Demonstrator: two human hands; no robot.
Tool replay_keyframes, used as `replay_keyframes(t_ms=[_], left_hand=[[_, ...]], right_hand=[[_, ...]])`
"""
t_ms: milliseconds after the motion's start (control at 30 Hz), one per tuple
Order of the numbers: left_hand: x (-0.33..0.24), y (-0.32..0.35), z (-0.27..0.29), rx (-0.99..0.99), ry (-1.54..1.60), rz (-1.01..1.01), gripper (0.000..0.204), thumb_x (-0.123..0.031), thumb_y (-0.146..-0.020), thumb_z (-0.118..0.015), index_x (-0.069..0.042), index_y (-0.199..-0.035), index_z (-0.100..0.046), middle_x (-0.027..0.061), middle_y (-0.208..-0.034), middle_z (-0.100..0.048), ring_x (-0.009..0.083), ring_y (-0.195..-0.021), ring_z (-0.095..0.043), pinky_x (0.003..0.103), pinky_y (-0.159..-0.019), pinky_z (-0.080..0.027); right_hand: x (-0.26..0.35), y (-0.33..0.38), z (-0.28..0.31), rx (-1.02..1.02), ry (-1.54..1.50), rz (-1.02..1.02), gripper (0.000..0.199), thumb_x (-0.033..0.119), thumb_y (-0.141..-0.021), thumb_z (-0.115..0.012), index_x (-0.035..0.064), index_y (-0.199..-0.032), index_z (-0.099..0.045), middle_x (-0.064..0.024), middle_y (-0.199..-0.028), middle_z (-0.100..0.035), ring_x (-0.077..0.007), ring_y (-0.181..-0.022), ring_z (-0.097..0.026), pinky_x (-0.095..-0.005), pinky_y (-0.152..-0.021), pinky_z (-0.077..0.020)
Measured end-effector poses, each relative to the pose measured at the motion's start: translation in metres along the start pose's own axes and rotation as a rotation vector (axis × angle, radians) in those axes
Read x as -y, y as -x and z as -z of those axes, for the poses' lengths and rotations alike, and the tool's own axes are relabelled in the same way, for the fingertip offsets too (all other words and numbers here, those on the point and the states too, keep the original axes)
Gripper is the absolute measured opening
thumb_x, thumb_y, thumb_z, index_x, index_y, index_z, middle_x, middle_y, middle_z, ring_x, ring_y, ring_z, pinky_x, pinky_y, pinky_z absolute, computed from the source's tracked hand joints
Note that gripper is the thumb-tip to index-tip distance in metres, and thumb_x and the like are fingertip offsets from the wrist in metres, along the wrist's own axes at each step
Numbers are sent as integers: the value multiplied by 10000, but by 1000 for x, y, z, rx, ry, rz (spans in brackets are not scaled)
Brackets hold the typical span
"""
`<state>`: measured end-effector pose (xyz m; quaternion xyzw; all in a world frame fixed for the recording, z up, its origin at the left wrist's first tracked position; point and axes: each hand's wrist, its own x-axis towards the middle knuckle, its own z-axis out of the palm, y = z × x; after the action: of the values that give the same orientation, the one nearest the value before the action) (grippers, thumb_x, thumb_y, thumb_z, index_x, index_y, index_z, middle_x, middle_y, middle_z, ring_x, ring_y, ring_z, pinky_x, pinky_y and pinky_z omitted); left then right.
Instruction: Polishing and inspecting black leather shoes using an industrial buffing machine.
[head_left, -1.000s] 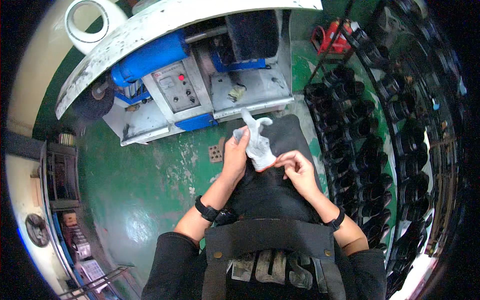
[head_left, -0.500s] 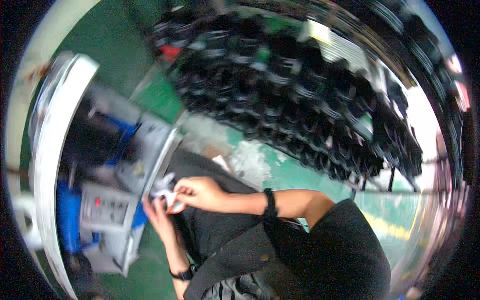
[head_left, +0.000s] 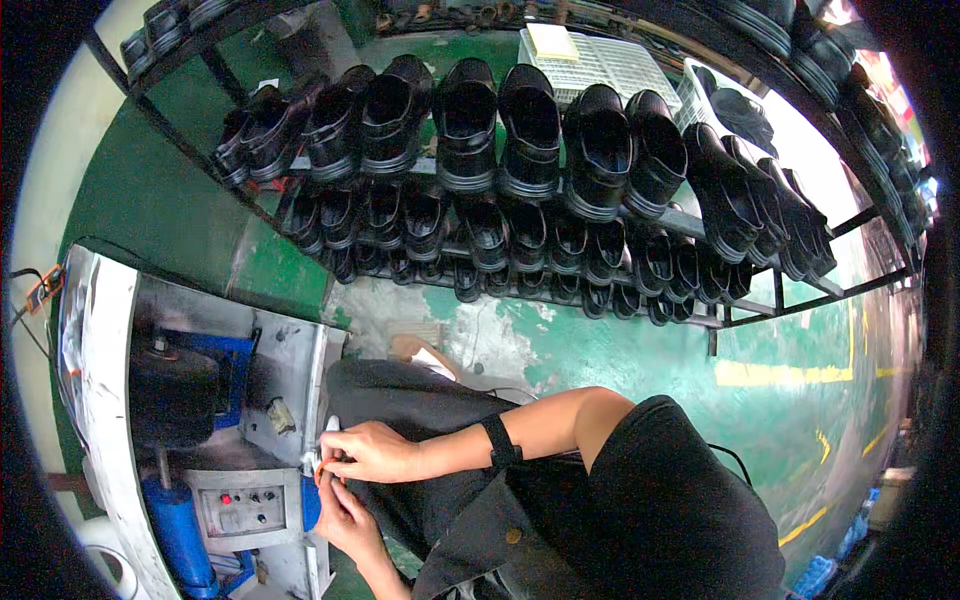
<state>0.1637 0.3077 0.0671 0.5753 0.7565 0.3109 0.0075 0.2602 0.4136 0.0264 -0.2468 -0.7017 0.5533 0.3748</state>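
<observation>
My right hand (head_left: 375, 452) is closed, fingers pinched around a small curved orange-edged thing (head_left: 321, 470). It is mostly hidden, so its kind cannot be made out. Just below, my left hand (head_left: 347, 522) reaches up with its fingertips drawn together against the same thing. A small pale piece (head_left: 333, 424) sticks up above the right fingers. Both hands meet over my lap, beside the right edge of a grey machine (head_left: 290, 455).
The machine holds a dark round wheel (head_left: 172, 395), a blue cylinder (head_left: 180, 535) and a control panel (head_left: 245, 508) with a red button. Across the front stands a metal rack (head_left: 740, 318) of black shoes (head_left: 530, 130). Behind it is a white crate (head_left: 600, 70).
My view has turned and steadied, bringing the shoe rack into sharp sight. Both hands have shifted lower, still together at the orange-edged thing, and its white part shows less.
</observation>
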Motion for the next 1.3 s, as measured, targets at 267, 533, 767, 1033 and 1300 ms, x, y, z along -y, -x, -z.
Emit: replay_keyframes(t_ms=[267, 533, 767, 1033, 1300], left_hand=[[32, 6, 14, -239, 1422, 1326, 183, -197, -994, -494, -111, -835, -523, -31, -582, -432, 61, -438, -368, 214, -372, -283], [30, -8, -15, -554, 1401, 837, 143, -83, -938, -453, -24, -920, -582, 62, -908, -644, 201, -792, -624, 345, -720, -509], [46, -5, 6, 67, 1387, 800, 451, -385, -997, -413, -22, -1216, -567, 173, -1189, -633, 222, -910, -636, 341, -827, -517], [87, -17, -12, 217, 1198, 607, 447, -254, -905, -487, 111, -1130, -616, 193, -1090, -681, 254, -961, -656, 317, -832, -508], [84, 1, -34, 133, 1501, 860, 730, -558, -968, -378, -5, -1443, -325, 235, -1029, -676, 271, -765, -634, 358, -688, -517]], right_hand=[[-6, 13, -23, 178, 165, 253, 135, 235, -874, -603, 127, -953, -609, -95, -851, -585, -327, -718, -630, -440, -592, -512], [13, 15, -14, 274, 67, 166, 112, 131, -837, -685, 41, -845, -620, -108, -769, -581, -297, -661, -616, -373, -567, -486], [6, 23, -41, 465, 48, 269, 118, 176, -848, -647, 81, -850, -577, -100, -800, -609, -317, -697, -630, -411, -579, -502], [18, 16, -46, 493, 1, 145, 132, 135, -822, -665, 59, -822, -557, -106, -767, -609, -315, -693, -629, -403, -599, -501], [6, 19, -48, 450, 1, 259, 144, 112, -828, -693, 35, -820, -572, -98, -714, -587, -236, -593, -600, -347, -536, -466]])
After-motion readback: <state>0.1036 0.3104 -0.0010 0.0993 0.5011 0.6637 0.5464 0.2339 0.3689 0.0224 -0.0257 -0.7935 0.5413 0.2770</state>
